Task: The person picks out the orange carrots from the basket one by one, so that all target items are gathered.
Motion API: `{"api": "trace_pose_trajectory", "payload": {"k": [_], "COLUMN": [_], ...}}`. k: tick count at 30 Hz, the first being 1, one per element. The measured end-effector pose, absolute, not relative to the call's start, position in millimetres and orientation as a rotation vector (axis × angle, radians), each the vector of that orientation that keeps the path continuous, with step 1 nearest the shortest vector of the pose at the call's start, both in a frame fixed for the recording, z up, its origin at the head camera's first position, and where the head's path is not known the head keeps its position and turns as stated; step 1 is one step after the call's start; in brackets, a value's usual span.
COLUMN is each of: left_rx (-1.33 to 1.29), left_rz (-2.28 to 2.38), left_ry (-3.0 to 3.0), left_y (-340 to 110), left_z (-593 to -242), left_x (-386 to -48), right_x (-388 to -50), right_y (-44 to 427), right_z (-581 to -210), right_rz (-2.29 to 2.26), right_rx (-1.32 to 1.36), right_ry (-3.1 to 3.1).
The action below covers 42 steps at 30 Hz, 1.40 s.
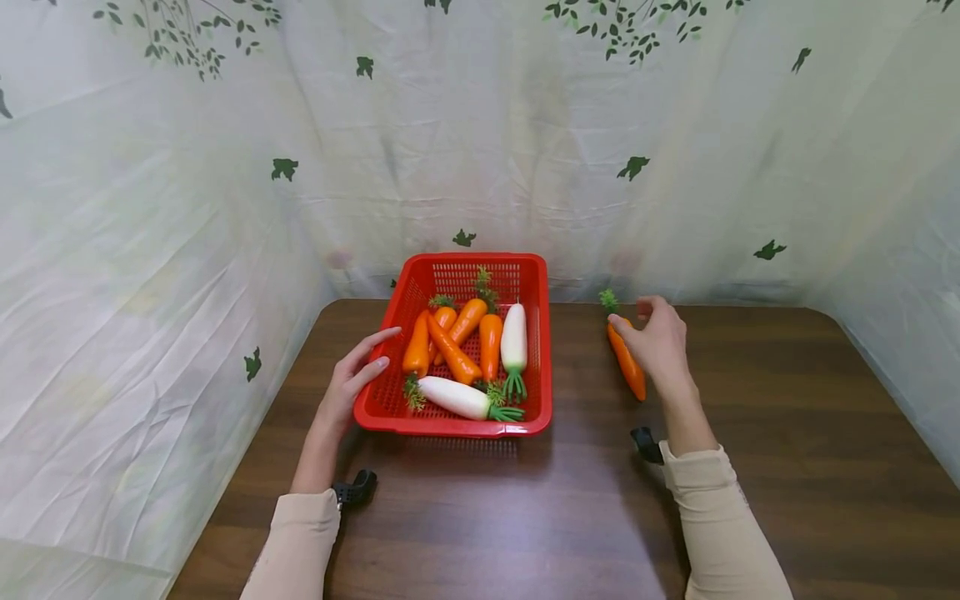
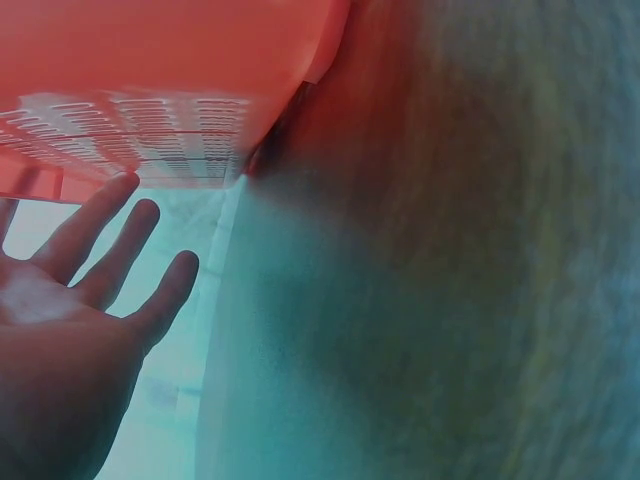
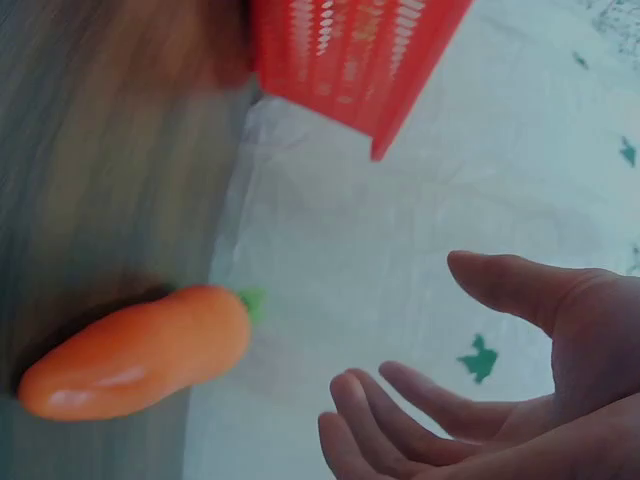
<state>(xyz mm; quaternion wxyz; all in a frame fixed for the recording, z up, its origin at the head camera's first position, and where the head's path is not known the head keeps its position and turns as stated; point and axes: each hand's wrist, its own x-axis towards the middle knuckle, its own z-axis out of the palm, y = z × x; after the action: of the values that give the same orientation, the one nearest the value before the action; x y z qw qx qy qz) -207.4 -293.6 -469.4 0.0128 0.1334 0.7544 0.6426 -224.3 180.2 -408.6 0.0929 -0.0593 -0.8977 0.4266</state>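
A red plastic basket [image 1: 542,333] holds several orange carrots [image 1: 490,343] and two white radishes [image 1: 514,335] with green tops. My left hand [image 1: 351,379] is at the basket's left rim, its fingers extended; the left wrist view shows the fingers spread by the perforated side wall. One more carrot [image 1: 628,367] lies on the table to the right of the basket, its green top pointing away from me. Just above this carrot is my right hand [image 1: 660,337]. In the right wrist view its thumb and fingers are apart, with nothing between them and the carrot lower down.
The brown wooden table [image 1: 480,533] carries the basket and the loose carrot. A pale leaf-printed cloth [image 1: 510,167] hangs behind the table and along its sides. Dark straps [image 1: 357,488] sit on both wrists, below beige sleeves.
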Motion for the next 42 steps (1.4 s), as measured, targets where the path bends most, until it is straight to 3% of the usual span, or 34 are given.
{"api": "trace_pose_trajectory", "payload": {"k": [32, 42], "left_rx": [0.429, 0.418], "left_rz": [1.997, 2.021], "left_ry": [2.35, 2.344], "left_y": [-294, -293], "left_z": [-472, -472], "left_x": [-208, -209], "right_x": [-213, -230], "right_y": [102, 83], "right_z": [-380, -367], "right_rz": [1.602, 1.687], "right_rx": [-0.045, 0.019], "right_ry": [-2.487, -2.565]}}
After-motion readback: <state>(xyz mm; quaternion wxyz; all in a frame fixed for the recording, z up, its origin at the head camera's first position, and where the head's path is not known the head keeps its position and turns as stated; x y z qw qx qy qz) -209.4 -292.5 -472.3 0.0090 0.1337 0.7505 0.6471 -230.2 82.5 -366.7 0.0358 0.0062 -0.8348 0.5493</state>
